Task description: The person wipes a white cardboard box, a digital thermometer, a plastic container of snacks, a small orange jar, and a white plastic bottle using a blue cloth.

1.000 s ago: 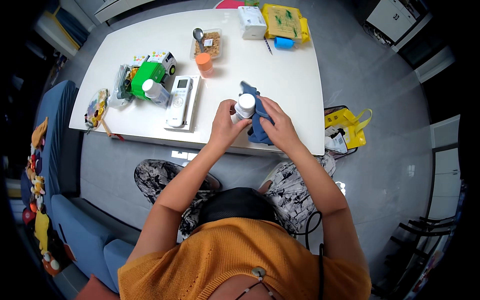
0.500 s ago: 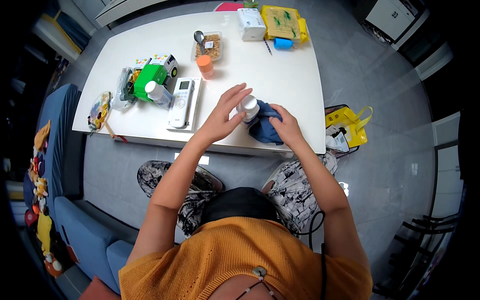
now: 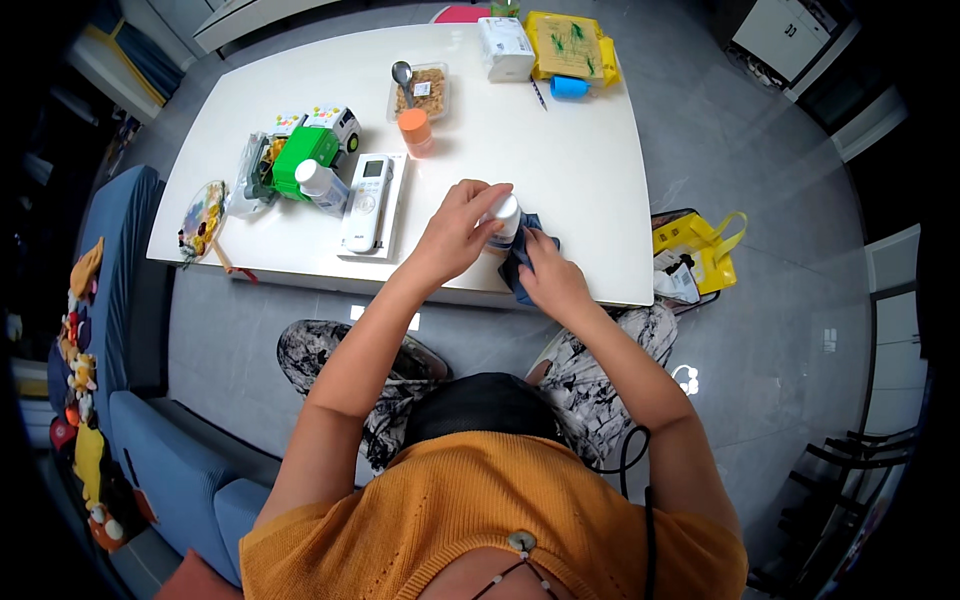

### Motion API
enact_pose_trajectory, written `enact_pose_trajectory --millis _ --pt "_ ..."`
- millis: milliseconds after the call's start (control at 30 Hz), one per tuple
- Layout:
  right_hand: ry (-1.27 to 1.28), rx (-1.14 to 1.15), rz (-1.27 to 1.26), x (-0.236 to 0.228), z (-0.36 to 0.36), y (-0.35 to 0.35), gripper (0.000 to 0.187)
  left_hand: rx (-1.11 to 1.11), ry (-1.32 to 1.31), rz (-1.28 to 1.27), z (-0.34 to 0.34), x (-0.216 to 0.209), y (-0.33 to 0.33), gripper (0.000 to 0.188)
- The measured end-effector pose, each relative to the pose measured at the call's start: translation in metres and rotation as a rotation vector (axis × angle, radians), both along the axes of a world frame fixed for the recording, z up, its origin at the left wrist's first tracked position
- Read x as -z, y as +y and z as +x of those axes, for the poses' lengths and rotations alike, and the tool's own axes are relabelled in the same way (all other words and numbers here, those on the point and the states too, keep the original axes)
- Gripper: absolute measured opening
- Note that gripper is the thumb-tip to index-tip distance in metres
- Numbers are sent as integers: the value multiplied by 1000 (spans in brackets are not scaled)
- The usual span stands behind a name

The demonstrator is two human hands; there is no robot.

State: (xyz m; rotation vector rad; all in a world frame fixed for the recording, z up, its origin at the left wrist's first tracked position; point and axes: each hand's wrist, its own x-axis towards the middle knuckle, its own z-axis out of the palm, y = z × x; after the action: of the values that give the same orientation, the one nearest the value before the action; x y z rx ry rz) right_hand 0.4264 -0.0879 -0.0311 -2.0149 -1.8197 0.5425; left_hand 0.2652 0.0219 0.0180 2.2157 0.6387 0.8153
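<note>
Near the front edge of the white table (image 3: pixel 450 170) stands a white capped bottle (image 3: pixel 507 212). My left hand (image 3: pixel 458 232) is wrapped round its left side and top, hiding part of it. A dark blue cloth (image 3: pixel 521 284) is gripped in my right hand (image 3: pixel 553 280), bunched and pressed against the bottle's right side. Left of my hands, a white remote control (image 3: pixel 367 205) lies on a flat white box (image 3: pixel 396 200). Beside that stands a second white bottle (image 3: pixel 322 187).
A green toy truck (image 3: pixel 305 155) sits on the left, behind a decorated round fan (image 3: pixel 204 212). Farther back are an orange-capped jar (image 3: pixel 415 133), a food tub (image 3: pixel 432 92) with a spoon (image 3: pixel 402 76), a tissue pack (image 3: pixel 507 50) and a blue cup (image 3: pixel 569 88).
My left hand has closed round the bottle. My right hand has moved left and a little down, bunching the cloth more tightly against the bottle's side.
</note>
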Motion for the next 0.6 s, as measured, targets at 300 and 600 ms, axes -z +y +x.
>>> enact_pose_trajectory --millis 300,600 --pt "339 20 554 -1 0 8 53 -190 31 133 12 -3 -12 41" --pt "594 96 359 2 16 5 51 -289 -4 231 20 4 -23 42"
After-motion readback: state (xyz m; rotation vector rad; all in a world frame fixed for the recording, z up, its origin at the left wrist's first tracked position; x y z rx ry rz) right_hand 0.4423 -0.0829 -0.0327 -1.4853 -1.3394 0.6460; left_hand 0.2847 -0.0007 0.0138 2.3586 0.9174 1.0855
